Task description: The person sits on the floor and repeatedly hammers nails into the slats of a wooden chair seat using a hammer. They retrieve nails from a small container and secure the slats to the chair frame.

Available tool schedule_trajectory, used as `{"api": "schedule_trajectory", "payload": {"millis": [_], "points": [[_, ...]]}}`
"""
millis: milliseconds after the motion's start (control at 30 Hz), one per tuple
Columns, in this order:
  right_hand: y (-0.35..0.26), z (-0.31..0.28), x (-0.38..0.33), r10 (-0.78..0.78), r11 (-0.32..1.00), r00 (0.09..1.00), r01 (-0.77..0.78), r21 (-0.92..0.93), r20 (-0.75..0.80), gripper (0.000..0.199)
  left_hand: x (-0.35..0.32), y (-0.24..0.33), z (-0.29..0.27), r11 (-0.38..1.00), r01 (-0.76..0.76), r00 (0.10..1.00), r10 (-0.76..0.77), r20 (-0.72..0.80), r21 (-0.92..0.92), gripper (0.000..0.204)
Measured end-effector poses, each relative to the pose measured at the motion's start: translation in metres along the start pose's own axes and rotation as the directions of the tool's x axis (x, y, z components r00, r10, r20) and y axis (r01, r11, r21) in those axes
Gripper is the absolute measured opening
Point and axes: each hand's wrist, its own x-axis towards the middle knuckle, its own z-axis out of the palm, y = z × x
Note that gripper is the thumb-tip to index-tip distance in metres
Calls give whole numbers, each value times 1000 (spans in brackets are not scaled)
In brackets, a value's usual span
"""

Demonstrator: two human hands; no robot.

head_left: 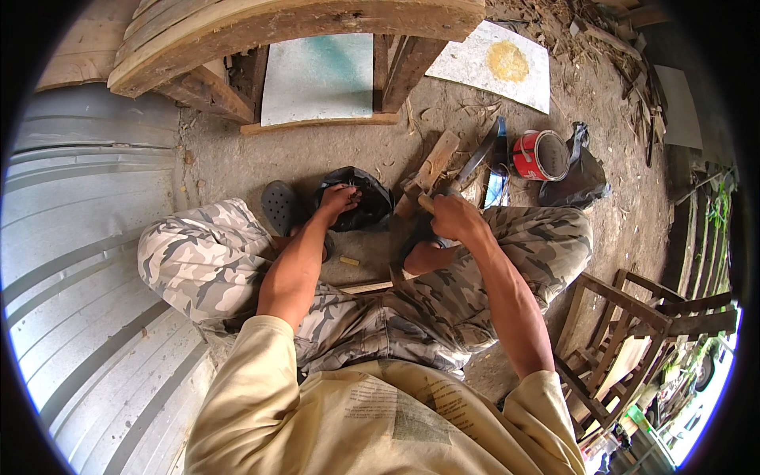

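Observation:
I sit low over a dirt floor, knees apart in camouflage trousers. My left hand (338, 198) reaches into a black plastic bag (366, 196) lying on the ground between my feet; its fingers are hidden inside the bag's opening. My right hand (454, 217) is closed around the wooden handle of a hammer (428, 201), held just above the ground. A short block of wood (436, 161) lies right beyond the hammer, touching its far end.
A red paint can (541, 155) stands to the right, beside a dark bag (584, 176) and a long blade (478, 158). Curved wooden frames (261, 32) rise ahead. Corrugated metal sheet (71, 261) fills the left. A wooden chair frame (625, 332) lies at lower right.

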Motion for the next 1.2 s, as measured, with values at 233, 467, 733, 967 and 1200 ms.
{"api": "schedule_trajectory", "payload": {"millis": [233,467,733,967,1200], "points": [[-2,-10,-4,16,1000,999,-15,-10,50,24,-5,5,7,999,36,999,-37,-13,-39,26],[-3,-9,-4,13,1000,1000,-13,-10,26,22,-10,12,9,997,81,997,-81,-9,4,35],[-7,-13,-6,-11,1000,1000,11,11,19,21,-6,3,2,967,-66,993,88,-81,246,34],[-7,-12,-5,-14,1000,1000,15,-15,19,21,2,-10,0,688,-410,830,554,-67,599,26],[-6,-15,-8,22,999,1000,-22,-26,18,21,-17,-6,21,358,-392,636,771,-32,848,20]]}}
